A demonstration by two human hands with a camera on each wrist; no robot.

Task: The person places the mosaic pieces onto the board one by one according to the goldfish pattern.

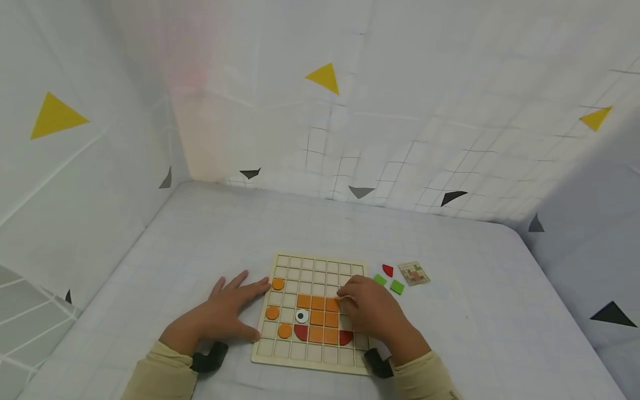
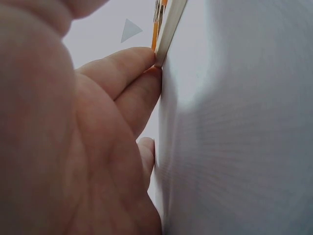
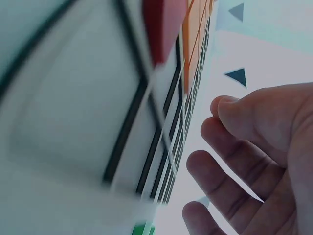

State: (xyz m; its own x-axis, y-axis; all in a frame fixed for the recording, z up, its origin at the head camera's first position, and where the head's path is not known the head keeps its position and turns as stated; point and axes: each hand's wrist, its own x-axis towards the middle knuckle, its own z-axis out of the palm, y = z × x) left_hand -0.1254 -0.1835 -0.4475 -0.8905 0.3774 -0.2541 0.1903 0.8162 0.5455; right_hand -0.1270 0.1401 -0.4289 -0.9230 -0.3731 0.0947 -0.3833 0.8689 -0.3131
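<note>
A wooden grid board (image 1: 320, 276) lies on the white surface. Orange square tiles (image 1: 317, 318) form a block on it, with a white eye disc (image 1: 301, 316) at their left and red curved tiles (image 1: 300, 332) at both lower sides. Several orange discs (image 1: 278, 284) occupy cells along the left. My left hand (image 1: 225, 308) rests with spread fingers against the board's left edge (image 2: 171, 29). Over the board's right half hovers my right hand (image 1: 372, 308). Its thumb and index tip meet in the right wrist view, with no piece visible between them, the other fingers loosely bent.
Right of the board lie two green square tiles (image 1: 397, 287) and a red quarter-round tile (image 1: 388, 270). Beside them is a small pattern card (image 1: 414, 273). White walls (image 1: 280, 128) with yellow and dark triangles enclose the surface.
</note>
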